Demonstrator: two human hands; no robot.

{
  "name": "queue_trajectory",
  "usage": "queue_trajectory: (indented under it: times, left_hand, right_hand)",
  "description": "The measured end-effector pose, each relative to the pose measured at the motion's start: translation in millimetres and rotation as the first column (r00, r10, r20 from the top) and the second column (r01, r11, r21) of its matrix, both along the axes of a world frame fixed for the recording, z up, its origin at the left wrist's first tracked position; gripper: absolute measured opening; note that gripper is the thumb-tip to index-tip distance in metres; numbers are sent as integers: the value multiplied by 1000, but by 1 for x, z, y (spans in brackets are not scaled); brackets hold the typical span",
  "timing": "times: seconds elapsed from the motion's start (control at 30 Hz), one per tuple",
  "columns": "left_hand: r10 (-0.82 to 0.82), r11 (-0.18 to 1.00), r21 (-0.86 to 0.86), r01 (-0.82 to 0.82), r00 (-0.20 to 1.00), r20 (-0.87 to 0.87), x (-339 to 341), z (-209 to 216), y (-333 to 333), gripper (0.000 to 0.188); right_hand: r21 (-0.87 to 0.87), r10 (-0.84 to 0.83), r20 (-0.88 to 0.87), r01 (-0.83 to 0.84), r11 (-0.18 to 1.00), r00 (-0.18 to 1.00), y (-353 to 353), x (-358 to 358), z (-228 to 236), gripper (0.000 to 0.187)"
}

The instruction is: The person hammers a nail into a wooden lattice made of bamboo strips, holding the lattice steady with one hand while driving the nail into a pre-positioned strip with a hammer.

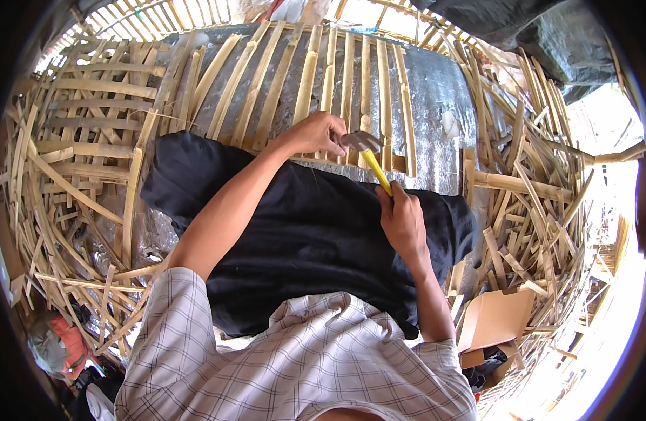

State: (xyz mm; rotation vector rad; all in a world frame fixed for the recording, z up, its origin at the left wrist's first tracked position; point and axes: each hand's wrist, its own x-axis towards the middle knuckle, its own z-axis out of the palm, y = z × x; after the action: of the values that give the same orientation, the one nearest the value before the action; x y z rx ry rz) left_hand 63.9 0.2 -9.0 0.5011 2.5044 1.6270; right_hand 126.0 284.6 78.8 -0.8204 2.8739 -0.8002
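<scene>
My right hand [405,223] is wrapped round the yellow handle of a hammer [377,170]. The hammer's dark metal head lies over the near ends of the bamboo slats, right beside the fingers of my left hand [319,133]. That hand is closed in a pinch over the slats; whatever is between its fingertips is too small or hidden to make out. The slats form a bamboo frame [310,74], set side by side with gaps and joined to a crosswise strip [396,164] at the near end. Black cloth [302,231] covers my lap and legs just below the frame.
A silvery-grey sheet [439,91] lies under the frame. Woven bamboo lattice [102,119] stands at the left. Loose bamboo strips [540,238] are heaped at the right, near an open cardboard box [497,319]. A red and grey bag [60,344] sits at the lower left.
</scene>
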Motion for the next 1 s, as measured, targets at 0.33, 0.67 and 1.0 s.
queue_trajectory:
  times: [0.33, 0.67, 1.0]
  left_hand:
    - [-32, 999, -30, 31, 998, -46, -3, 0, -3, 14]
    - [-74, 995, 63, 74, 997, -2, -4, 3, -3, 9]
    - [-61, 998, 10, 61, 998, 29, -1, 6, 5, 4]
  right_hand:
    - [-57, -53, 75, 58, 997, 996, 8, -8, -24, 30]
    - [-144, -101, 81, 112, 983, 992, 10, -8, -28, 32]
    - [-149, -102, 131, 122, 981, 986, 12, -8, -31, 32]
